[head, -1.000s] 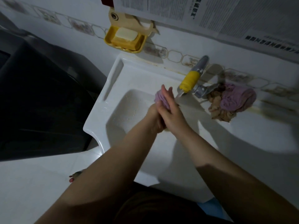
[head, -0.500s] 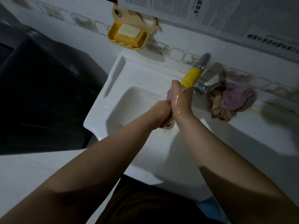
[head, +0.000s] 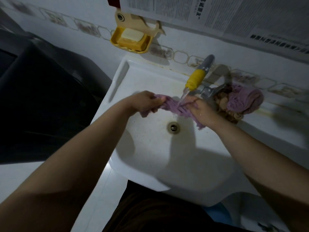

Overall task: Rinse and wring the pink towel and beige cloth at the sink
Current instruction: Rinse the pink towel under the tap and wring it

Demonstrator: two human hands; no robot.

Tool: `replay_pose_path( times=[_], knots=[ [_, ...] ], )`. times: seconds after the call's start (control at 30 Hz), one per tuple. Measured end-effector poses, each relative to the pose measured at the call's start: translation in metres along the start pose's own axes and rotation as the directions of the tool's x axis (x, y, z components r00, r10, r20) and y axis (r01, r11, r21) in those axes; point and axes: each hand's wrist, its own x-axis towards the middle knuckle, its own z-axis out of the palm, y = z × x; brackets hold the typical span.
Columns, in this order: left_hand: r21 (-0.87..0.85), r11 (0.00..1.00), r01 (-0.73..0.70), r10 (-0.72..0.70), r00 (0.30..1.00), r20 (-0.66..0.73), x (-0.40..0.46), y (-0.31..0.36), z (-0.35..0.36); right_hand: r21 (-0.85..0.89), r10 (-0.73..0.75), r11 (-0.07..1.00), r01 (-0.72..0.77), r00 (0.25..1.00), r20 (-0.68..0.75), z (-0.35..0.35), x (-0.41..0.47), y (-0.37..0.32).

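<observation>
Pink towel (head: pixel 173 107) was stretched across the back of the sink (head: pixel 138 77) basin, above the drain (head: pixel 173 127), under water running from the yellow-tipped tap (head: pixel 196 79). Left hand (head: pixel 144 102) gripped its left end with curled fingers; right hand (head: pixel 200 110) gripped the right end, a tail hanging below the wrist. Beige cloth (head: pixel 224 106) lay bunched on the sink's back right ledge, touching a second pink cloth (head: pixel 244 101). Basin front and left side were open. Soap dish (head: pixel 132 40) hung on the wall above the back left corner.
</observation>
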Motion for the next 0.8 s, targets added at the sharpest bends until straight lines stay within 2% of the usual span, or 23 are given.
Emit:
replay_pose_path(
  times=[0.07, 0.1, 0.2, 0.27, 0.33, 0.37, 0.43, 0.47, 0.53, 0.63, 0.73, 0.8],
  knots=[
    [0.004, 0.999, -0.046, 0.046, 0.995, -0.091, 0.005, 0.0, -0.009, -0.067, 0.024, 0.998, -0.011, 0.981, 0.19, 0.0, -0.017, 0.005],
    [0.012, 0.998, -0.064, 0.065, 0.989, -0.135, 0.009, 0.001, -0.01, -0.078, 0.081, 0.995, -0.064, 0.965, 0.25, 0.001, -0.025, 0.007],
    [-0.002, 0.993, -0.114, 0.111, 0.97, -0.216, 0.014, 0.012, 0.004, 0.055, 0.257, 0.953, -0.297, 0.895, 0.365, 0.008, -0.036, 0.004],
    [-0.142, 0.982, -0.128, 0.084, 0.956, -0.282, 0.016, 0.018, 0.021, 0.331, 0.278, 0.882, -0.336, 0.937, 0.209, 0.012, -0.03, -0.002],
    [-0.362, 0.931, -0.042, -0.061, 0.962, -0.267, 0.019, 0.02, 0.039, 0.583, 0.305, 0.786, -0.205, 0.949, -0.078, 0.014, -0.018, -0.012],
    [-0.498, 0.866, 0.043, -0.166, 0.964, -0.206, 0.021, 0.019, 0.048, 0.634, 0.291, 0.762, -0.129, 0.944, -0.157, 0.017, -0.016, -0.017],
    [-0.723, 0.657, 0.216, -0.331, 0.943, -0.019, 0.015, 0.022, 0.063, 0.586, 0.21, 0.808, -0.058, 0.958, -0.195, 0.035, -0.016, -0.026],
    [-0.776, 0.578, 0.252, -0.351, 0.935, 0.042, 0.012, 0.023, 0.068, 0.512, 0.156, 0.858, -0.045, 0.972, -0.176, 0.044, -0.019, -0.03],
    [-0.823, 0.521, 0.226, -0.303, 0.951, 0.069, 0.007, 0.026, 0.08, 0.329, 0.026, 0.944, 0.03, 0.986, -0.163, 0.058, -0.023, -0.035],
    [-0.778, 0.616, 0.125, -0.194, 0.981, 0.003, 0.003, 0.036, 0.096, 0.223, -0.148, 0.948, 0.228, 0.934, -0.324, 0.063, -0.02, -0.046],
    [-0.73, 0.683, 0.003, -0.101, 0.991, -0.09, 0.007, 0.038, 0.097, 0.268, -0.036, 0.951, 0.154, 0.916, -0.4, 0.064, -0.016, -0.058],
    [-0.635, 0.771, 0.049, -0.11, 0.992, -0.057, 0.006, 0.038, 0.09, 0.289, 0.057, 0.954, 0.077, 0.902, -0.428, 0.069, -0.011, -0.06]
  ],
)
